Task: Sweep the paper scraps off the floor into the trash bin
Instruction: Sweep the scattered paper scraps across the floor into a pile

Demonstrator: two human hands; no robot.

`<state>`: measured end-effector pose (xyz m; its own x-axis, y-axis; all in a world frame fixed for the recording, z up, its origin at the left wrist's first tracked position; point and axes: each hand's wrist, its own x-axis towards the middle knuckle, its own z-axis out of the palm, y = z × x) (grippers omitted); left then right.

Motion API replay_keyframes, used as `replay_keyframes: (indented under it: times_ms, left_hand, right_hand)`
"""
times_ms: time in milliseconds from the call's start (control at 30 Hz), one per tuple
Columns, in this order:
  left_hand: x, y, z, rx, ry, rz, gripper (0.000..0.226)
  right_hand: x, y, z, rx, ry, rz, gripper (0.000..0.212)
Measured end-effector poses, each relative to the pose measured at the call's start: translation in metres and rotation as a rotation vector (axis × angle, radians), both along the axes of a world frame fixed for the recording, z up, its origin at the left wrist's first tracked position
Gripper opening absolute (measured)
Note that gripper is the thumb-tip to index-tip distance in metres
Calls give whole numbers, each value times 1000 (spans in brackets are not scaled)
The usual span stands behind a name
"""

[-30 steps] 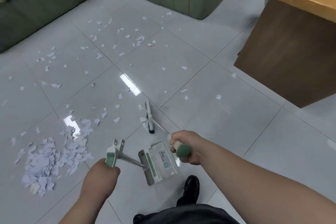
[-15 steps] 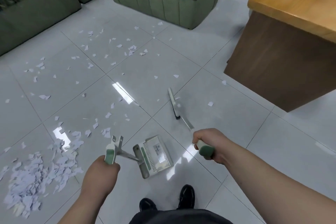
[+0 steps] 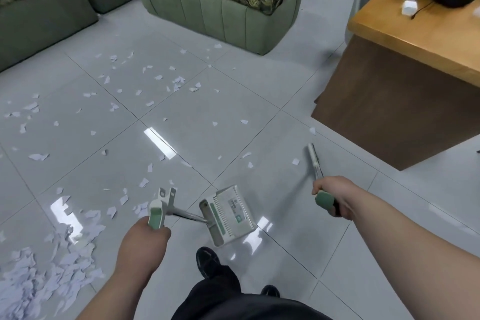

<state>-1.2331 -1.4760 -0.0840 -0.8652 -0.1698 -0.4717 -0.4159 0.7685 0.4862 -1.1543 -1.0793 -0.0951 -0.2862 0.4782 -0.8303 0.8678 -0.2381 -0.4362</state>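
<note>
The paper scraps (image 3: 39,280) are thin and light, so push them softly with the broom (image 3: 314,158); do not grab them. The big pile lies at 8 o'clock, with loose bits near 11. The left hand (image 3: 141,241) curls its fingers round the dustpan (image 3: 231,215) handle, and the right hand (image 3: 335,196) curls its fingers round the broom's.

The left hand (image 3: 144,239) and right hand (image 3: 335,196) are bare, and so are both forearms (image 3: 405,249) up to the frame's edge. Dark, near-black trousers (image 3: 233,301) cover the legs. A glossy black left shoe (image 3: 207,258) and the toe of a matching right shoe (image 3: 270,291) show below them.
</note>
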Motion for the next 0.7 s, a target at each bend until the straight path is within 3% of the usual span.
replay_keyframes:
  times_ms: [233,533,700]
  left_hand:
    - [-64,-46,-6,124,-136,112,10]
    - [-104,-124,-9,247,-224,303,19]
    - [-92,-161,-6,230,-227,367,17]
  right_hand:
    - [-87,-107,-6,-110,-82,221,17]
    - [-192,-274,29,-337,-61,641,8]
    - [-238,-323,27,-437,-77,639,10]
